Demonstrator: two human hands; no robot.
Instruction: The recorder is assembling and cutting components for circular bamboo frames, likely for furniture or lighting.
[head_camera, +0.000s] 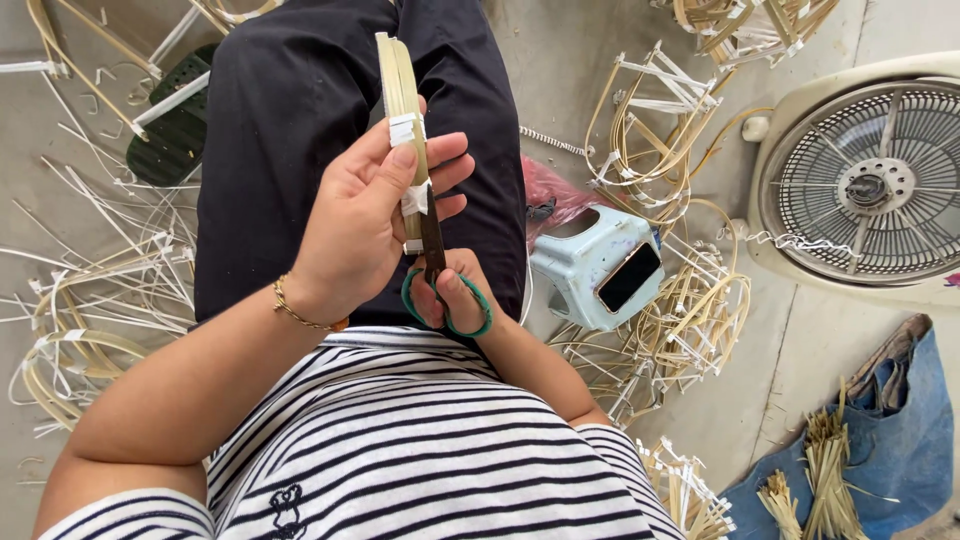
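The bamboo hoop (400, 85) is a bundle of thin, pale strips bound with white tape, and it stands on edge above the person's lap. The left hand (365, 215) is closed around the hoop, with the thumb pressed on the top tape band and the fingers curled behind it. The right hand (455, 295) sits just below, with its fingers through the green handles of a pair of scissors (437, 270). The dark blades point up and touch the hoop by the lower tape band. I cannot tell if the blades are apart or together.

A thin gold bracelet (300, 315) goes around the left wrist. The person wears a striped shirt and dark trousers and sits on the floor (560, 60).

More hoops (660, 170) lie in heaps on the floor to the right and left. A small pale blue stool (590, 265) stands near the right knee with a dark phone (628, 277) on it. A white fan (870, 180) lies at the right edge. A blue cloth (900, 440) with bamboo sticks on it is in the bottom right corner.
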